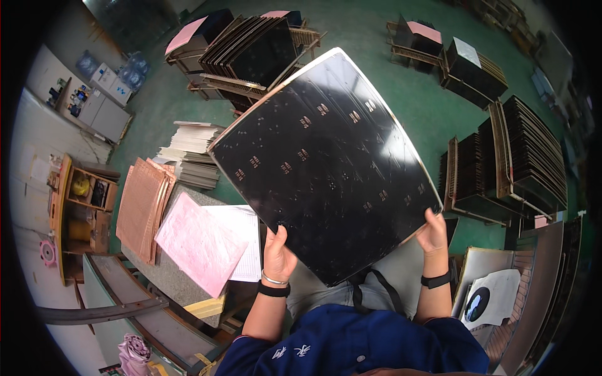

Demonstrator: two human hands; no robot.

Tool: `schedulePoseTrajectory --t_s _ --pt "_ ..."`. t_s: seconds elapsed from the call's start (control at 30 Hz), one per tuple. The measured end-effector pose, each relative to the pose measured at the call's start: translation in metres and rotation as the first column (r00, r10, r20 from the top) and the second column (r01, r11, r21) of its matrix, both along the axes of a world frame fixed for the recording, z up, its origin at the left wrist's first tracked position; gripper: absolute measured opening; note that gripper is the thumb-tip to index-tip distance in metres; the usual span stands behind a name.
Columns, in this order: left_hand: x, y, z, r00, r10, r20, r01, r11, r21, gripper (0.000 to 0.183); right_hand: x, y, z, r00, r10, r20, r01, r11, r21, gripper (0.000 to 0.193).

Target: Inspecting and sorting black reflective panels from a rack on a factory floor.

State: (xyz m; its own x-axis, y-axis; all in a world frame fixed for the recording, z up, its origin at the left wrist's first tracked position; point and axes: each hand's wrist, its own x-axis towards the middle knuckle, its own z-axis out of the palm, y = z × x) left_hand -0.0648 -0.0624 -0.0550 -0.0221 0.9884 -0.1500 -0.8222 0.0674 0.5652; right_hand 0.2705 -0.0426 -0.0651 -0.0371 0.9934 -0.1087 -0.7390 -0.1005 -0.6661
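Head view. A large black panel (326, 166) with a thin pale rim and rows of small copper-coloured marks is held up in front of the person, tilted so that one corner points away and another points down toward the body; it fills the middle of the picture and hides most of what lies beneath it. The left hand (278, 254) grips the panel's lower left edge — thumb on the near face, the other fingers out of sight behind it. The right hand (434, 232) grips the lower right edge in the same way, fingers curled over the rim. Each wrist carries a dark band; the left wrist also bears a thin bracelet.

Left of the panel, a grey table (169, 279) carries a pink sheet (200, 243), which overlaps a white printed sheet (244, 235) lying partly under the panel's lower left edge. Beyond the pink sheet, farther left of the panel, lies a stack of copper-coloured boards (143, 207); a stack of pale boards (191, 153) stands just off the panel's left corner.

Beyond the panel's far corner, on the green floor (407, 94), racks of dark panels (251, 50) stand on edge. Right of the panel, more upright dark panels (514, 156) fill frames — well apart from the right hand.
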Motion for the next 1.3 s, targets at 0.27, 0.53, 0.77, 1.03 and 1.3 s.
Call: schedulePoseTrajectory --t_s 0.27,0.53,0.77,1.03,1.3 --pt "-0.003 0.002 0.0 0.999 -0.013 -0.053 0.012 1.0 -0.023 0.045 0.024 -0.004 0.007 0.986 0.043 0.162 -0.045 0.999 0.01 0.049" --pt "-0.01 0.013 -0.008 0.994 -0.064 -0.094 0.054 0.994 -0.1 0.034 0.03 -0.008 0.021 0.747 0.315 0.585 -0.328 0.94 -0.087 0.037" --pt "-0.002 0.038 -0.079 0.909 -0.106 -0.404 -0.007 0.964 -0.267 0.038 0.003 -0.001 0.035 0.75 0.238 0.617 -0.124 0.967 -0.222 0.025" --pt "-0.011 0.031 -0.144 0.775 -0.119 -0.621 -0.056 0.965 -0.255 0.03 -0.036 0.077 -0.016 0.401 -0.205 0.893 0.112 0.978 0.175 0.02" --pt "-0.017 0.034 -0.139 0.795 -0.056 -0.604 -0.078 0.978 -0.193 0.026 -0.117 0.139 -0.057 0.017 -0.281 0.959 0.159 0.948 0.275 0.018"
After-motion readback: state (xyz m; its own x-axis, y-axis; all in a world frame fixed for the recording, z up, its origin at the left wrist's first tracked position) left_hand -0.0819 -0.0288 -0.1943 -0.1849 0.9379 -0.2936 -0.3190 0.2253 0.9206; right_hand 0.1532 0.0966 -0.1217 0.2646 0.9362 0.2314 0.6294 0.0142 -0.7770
